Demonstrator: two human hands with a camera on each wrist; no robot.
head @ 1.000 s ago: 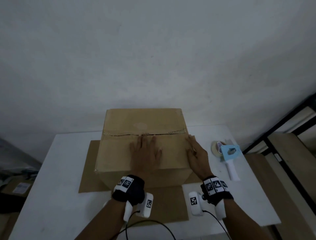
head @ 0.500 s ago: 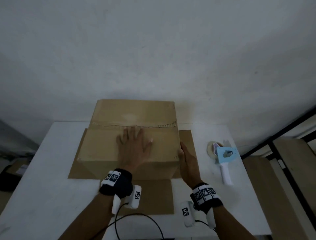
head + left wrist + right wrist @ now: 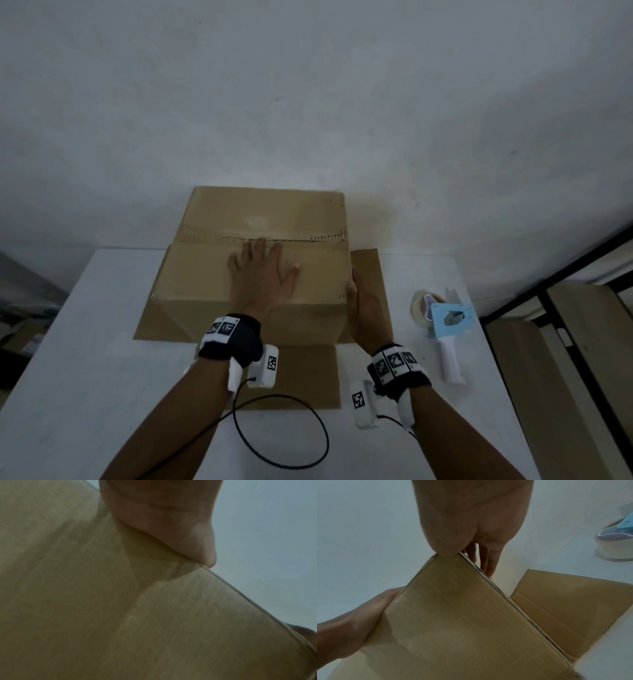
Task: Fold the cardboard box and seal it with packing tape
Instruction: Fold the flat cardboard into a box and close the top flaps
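**Flaps down, tape not yet in hand**

We start at the left hand point(image 3: 263, 277), and it lies flat with fingers spread on top of the cardboard box point(image 3: 205, 270), pinning the near flap. Just beyond its fingertips runs the seam point(image 3: 291, 238) where the two top flaps meet, and we see no tape on it. The box itself sits on the white table point(image 3: 85, 342), its lower flaps splayed out flat around the base. Moving right, the right hand point(image 3: 364, 308) stands against the box's right side, fingers straight along the wall and thumb at the top edge, steadying rather than gripping. Further right of that hand, well apart from the box, the tape dispenser point(image 3: 445, 322) lies untouched. We judge the folding step nearly done. Next, the right hand must leave the wall and fetch the dispenser while the left keeps the flaps shut.
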